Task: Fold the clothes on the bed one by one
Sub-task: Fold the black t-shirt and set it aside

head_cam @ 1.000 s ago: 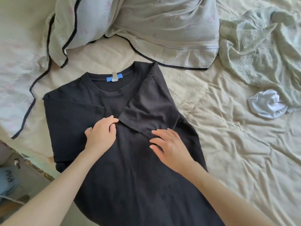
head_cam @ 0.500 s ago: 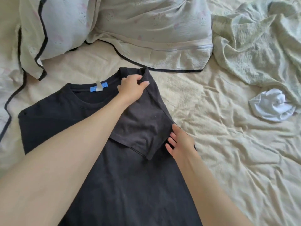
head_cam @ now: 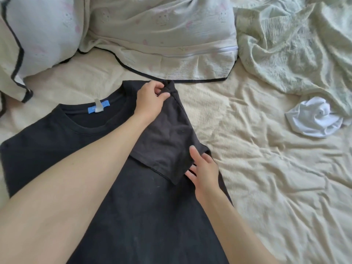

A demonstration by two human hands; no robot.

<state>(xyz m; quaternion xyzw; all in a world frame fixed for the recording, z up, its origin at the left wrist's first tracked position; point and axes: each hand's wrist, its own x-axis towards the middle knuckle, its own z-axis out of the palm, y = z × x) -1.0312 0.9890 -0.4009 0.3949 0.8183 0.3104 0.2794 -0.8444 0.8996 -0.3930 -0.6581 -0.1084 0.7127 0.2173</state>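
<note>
Left hand (head_cam: 152, 100) pinches the shoulder corner of the black T-shirt (head_cam: 133, 216). Right hand (head_cam: 204, 171), fingers straight, rests against the folded-in sleeve (head_cam: 167, 147). The shirt lies front-up on the bed sheet (head_cam: 266, 178). Judged light, soft and limp; best held at seams or corners. 1 white garment (head_cam: 316, 119) lies well apart.

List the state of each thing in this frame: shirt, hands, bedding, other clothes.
Black T-shirt: spread flat on the bed, right sleeve folded inward over the chest.
Left hand: pinches the shirt's shoulder edge.
Right hand: fingers straight, resting at the folded sleeve's lower edge.
White garment: crumpled, unfolded.
Pale green cloth: rumpled in a heap.
Pillow: lying at the head of the bed.
Bedsheet: wrinkled.
</note>
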